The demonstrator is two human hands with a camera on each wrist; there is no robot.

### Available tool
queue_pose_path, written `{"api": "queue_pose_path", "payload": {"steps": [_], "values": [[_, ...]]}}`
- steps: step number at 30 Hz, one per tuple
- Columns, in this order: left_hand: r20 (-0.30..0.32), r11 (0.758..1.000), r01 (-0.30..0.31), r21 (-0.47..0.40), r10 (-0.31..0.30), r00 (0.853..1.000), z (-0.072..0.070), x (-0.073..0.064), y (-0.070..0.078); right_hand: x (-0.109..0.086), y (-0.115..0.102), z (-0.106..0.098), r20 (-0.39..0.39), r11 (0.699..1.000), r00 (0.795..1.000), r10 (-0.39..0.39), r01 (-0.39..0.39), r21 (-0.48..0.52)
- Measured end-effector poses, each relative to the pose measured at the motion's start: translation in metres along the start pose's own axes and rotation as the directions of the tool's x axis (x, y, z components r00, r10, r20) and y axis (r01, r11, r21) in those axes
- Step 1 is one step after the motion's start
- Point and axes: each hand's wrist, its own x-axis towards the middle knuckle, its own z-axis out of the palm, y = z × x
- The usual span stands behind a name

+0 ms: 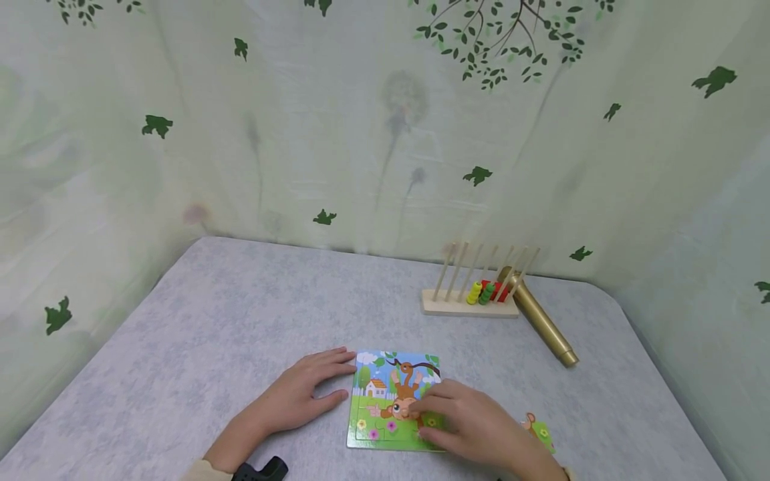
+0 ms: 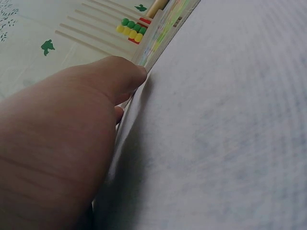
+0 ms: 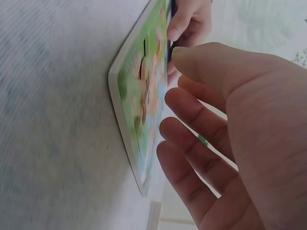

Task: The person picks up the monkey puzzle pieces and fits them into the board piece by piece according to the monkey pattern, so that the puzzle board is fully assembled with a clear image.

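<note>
A square jigsaw puzzle with a monkey picture lies flat on the table. My left hand rests at its left side with extended fingers, the fingertips at the edge; in the left wrist view the thumb is beside that edge. Over the puzzle's lower right part is my right hand, its fingers loosely bent. The right wrist view shows a gap between thumb and fingers with nothing in it, and a piece edge standing slightly raised in the puzzle. A loose puzzle piece lies right of my right hand, partly hidden by the forearm.
Behind the puzzle stands a wooden peg rack with upright rods and yellow, green and red beads. A gold-coloured tube lies against its right end. A patterned cloth backdrop hangs beyond the table's far edge.
</note>
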Motion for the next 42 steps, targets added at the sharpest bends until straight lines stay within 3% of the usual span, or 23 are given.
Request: {"api": "queue_pose_path", "payload": {"steps": [11, 18, 24, 33, 38, 42], "values": [[-0.008, 1.0, -0.007, 0.003, 0.007, 1.0, -0.001, -0.001, 0.001, -0.02, 0.007, -0.008, -0.058, 0.999, 0.998, 0.035, -0.036, -0.019], [-0.004, 1.0, 0.002, -0.002, -0.002, 1.0, 0.001, -0.001, -0.002, -0.032, 0.014, -0.012, -0.04, 0.996, 0.995, 0.09, -0.089, 0.008], [-0.003, 1.0, 0.0, -0.004, 0.0, 1.0, 0.001, 0.0, -0.003, -0.046, 0.019, -0.012, -0.073, 0.995, 0.992, 0.103, -0.103, 0.002], [-0.002, 1.0, -0.001, -0.003, 0.001, 1.0, 0.0, 0.001, -0.003, -0.056, 0.023, -0.012, -0.05, 0.973, 0.973, 0.227, -0.225, 0.042], [0.008, 1.0, -0.002, -0.005, 0.002, 1.0, 0.0, 0.001, -0.003, -0.061, 0.028, -0.011, -0.108, 0.978, 0.972, 0.208, -0.207, 0.022], [0.01, 1.0, -0.003, -0.01, 0.003, 1.0, 0.001, 0.002, -0.003, -0.068, 0.031, -0.013, -0.111, 0.975, 0.969, 0.221, -0.219, 0.029]]}}
